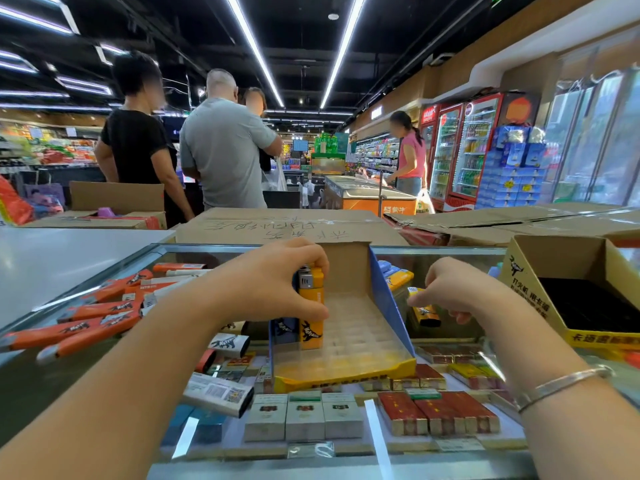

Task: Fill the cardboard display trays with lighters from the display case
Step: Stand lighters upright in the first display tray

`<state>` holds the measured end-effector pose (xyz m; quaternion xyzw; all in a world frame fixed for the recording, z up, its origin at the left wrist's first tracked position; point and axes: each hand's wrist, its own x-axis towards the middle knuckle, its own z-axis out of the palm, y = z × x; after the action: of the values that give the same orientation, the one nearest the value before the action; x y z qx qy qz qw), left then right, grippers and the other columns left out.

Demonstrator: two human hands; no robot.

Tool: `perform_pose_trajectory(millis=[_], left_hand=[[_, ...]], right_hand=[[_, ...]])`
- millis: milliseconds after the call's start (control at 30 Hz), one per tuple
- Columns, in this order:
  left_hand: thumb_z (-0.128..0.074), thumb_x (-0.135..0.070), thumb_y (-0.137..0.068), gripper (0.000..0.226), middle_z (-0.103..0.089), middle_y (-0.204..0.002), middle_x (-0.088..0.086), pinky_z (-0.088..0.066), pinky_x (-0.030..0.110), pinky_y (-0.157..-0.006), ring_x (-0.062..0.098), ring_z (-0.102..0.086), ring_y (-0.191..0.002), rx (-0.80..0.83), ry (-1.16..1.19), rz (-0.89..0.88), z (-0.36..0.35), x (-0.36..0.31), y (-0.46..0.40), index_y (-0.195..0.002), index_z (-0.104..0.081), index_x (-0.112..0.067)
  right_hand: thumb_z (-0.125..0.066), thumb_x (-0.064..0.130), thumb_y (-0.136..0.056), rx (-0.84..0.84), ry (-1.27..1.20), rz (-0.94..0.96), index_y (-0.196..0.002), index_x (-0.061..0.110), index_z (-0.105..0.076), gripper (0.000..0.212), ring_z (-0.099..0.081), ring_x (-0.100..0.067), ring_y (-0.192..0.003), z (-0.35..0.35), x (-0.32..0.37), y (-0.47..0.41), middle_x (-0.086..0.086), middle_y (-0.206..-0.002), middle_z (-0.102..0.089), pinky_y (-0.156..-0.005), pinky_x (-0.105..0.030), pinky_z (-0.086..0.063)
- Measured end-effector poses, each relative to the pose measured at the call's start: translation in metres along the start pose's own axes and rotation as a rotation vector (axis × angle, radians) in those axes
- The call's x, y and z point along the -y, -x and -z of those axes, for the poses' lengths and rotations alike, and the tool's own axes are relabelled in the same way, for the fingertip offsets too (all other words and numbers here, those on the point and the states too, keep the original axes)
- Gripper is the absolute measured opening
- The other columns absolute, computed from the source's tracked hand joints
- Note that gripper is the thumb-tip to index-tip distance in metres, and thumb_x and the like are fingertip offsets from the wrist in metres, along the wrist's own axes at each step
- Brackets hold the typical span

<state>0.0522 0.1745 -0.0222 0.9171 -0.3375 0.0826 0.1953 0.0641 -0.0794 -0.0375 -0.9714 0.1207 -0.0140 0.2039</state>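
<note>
A cardboard display tray (393,367) with blue side walls and a yellow front lip sits on the glass counter. My left hand (277,282) grips a yellow lighter (311,306) upright in the tray's left part, next to a dark blue lighter (286,329). My right hand (453,289) reaches just right of the tray and pinches another yellow lighter (426,315) lying on the glass. More yellow and blue lighters (396,275) lie behind it. Several orange lighters (97,320) are scattered on the glass at the left.
A second display tray (540,296) with a dark inside stands at the right. Cigarette packs (304,415) lie under the glass (446,265). Cardboard boxes (277,225) line the far edge. Shoppers stand beyond, near fridges (474,147).
</note>
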Motion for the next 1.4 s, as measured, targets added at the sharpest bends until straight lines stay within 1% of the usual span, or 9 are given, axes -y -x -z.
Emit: perform_pose_trajectory(millis=[200, 367, 567, 633, 700, 800, 900, 1200, 1400], left_hand=[[-0.069, -0.057, -0.064, 0.034, -0.042, -0.114, -0.029, -0.037, 0.010, -0.069, -0.009, -0.044, -0.100, 0.001, 0.014, 0.025, 0.000, 0.001, -0.001, -0.088, -0.046, -0.051], [-0.070, -0.054, -0.066, 0.031, -0.043, -0.120, -0.024, -0.035, 0.009, -0.069, -0.001, -0.047, -0.101, 0.000, 0.017, 0.045, 0.000, 0.000, -0.001, -0.086, -0.047, -0.048], [-0.072, -0.050, -0.069, 0.031, -0.046, -0.120, -0.019, -0.034, 0.007, -0.065, -0.001, -0.048, -0.100, 0.001, 0.038, 0.056, 0.000, -0.001, -0.001, -0.088, -0.048, -0.045], [-0.072, -0.050, -0.069, 0.031, -0.045, -0.121, -0.021, -0.033, 0.006, -0.066, -0.002, -0.047, -0.101, 0.003, 0.041, 0.055, 0.000, -0.001, -0.001, -0.088, -0.048, -0.045], [-0.072, -0.050, -0.070, 0.031, -0.044, -0.122, -0.021, -0.034, 0.006, -0.067, -0.002, -0.047, -0.101, 0.011, 0.047, 0.054, 0.000, 0.000, -0.001, -0.089, -0.047, -0.046], [-0.071, -0.052, -0.070, 0.031, -0.043, -0.121, -0.024, -0.034, 0.006, -0.065, -0.006, -0.046, -0.098, 0.021, 0.044, 0.044, -0.001, 0.000, -0.001, -0.090, -0.047, -0.046], [-0.070, -0.052, -0.070, 0.031, -0.042, -0.122, -0.024, -0.034, 0.006, -0.062, -0.008, -0.045, -0.096, 0.024, 0.033, 0.046, 0.000, 0.001, -0.001, -0.089, -0.046, -0.047], [-0.070, -0.051, -0.071, 0.030, -0.042, -0.122, -0.023, -0.036, 0.007, -0.064, -0.004, -0.047, -0.098, 0.025, 0.027, 0.050, -0.001, -0.001, -0.001, -0.089, -0.047, -0.044], [-0.069, -0.053, -0.070, 0.030, -0.040, -0.122, -0.026, -0.038, 0.009, -0.067, -0.007, -0.045, -0.100, 0.026, 0.021, 0.035, -0.002, 0.001, 0.000, -0.089, -0.046, -0.046]], right_hand=[[-0.055, 0.008, -0.086, 0.004, 0.061, -0.003, -0.090, 0.009, -0.052, 0.005, -0.049, -0.015, -0.068, -0.005, 0.002, -0.003, -0.007, -0.079, -0.051, -0.053, -0.023, -0.040], [-0.047, 0.008, -0.089, -0.226, -0.132, -0.045, -0.082, 0.009, -0.046, 0.008, -0.048, -0.019, -0.063, -0.012, -0.003, -0.018, -0.009, -0.075, -0.048, -0.056, -0.031, -0.041], [-0.042, 0.053, -0.092, -0.341, -0.064, 0.084, -0.063, 0.016, -0.051, 0.047, -0.053, -0.019, -0.060, -0.028, -0.001, -0.028, -0.003, -0.063, -0.054, -0.052, -0.028, -0.034], [-0.043, 0.046, -0.094, -0.371, 0.035, 0.191, -0.072, 0.017, -0.057, 0.039, -0.058, -0.022, -0.071, -0.032, 0.001, -0.029, -0.004, -0.072, -0.060, -0.060, -0.030, -0.040], [-0.048, 0.025, -0.092, -0.314, 0.214, 0.301, -0.104, 0.025, -0.061, 0.018, -0.058, -0.025, -0.096, -0.034, 0.000, -0.030, -0.004, -0.100, -0.063, -0.077, -0.037, -0.043], [-0.051, 0.008, -0.086, -0.157, 0.313, 0.342, -0.131, 0.035, -0.046, 0.053, -0.048, -0.027, -0.122, -0.034, -0.003, -0.036, -0.006, -0.135, -0.050, -0.095, -0.042, -0.040], [-0.053, 0.007, -0.083, -0.142, 0.287, 0.384, -0.123, 0.030, -0.052, 0.046, -0.052, -0.025, -0.108, -0.034, -0.001, -0.045, -0.004, -0.123, -0.054, -0.090, -0.041, -0.044], [-0.052, 0.014, -0.086, -0.147, 0.288, 0.366, -0.110, 0.029, -0.049, 0.029, -0.044, -0.021, -0.103, -0.037, -0.002, -0.056, -0.003, -0.110, -0.057, -0.085, -0.042, -0.041], [-0.061, 0.027, -0.086, -0.175, 0.399, 0.443, -0.125, 0.040, -0.041, 0.047, -0.053, -0.020, -0.100, -0.043, 0.007, -0.062, 0.003, -0.108, -0.056, -0.076, -0.036, -0.045]])
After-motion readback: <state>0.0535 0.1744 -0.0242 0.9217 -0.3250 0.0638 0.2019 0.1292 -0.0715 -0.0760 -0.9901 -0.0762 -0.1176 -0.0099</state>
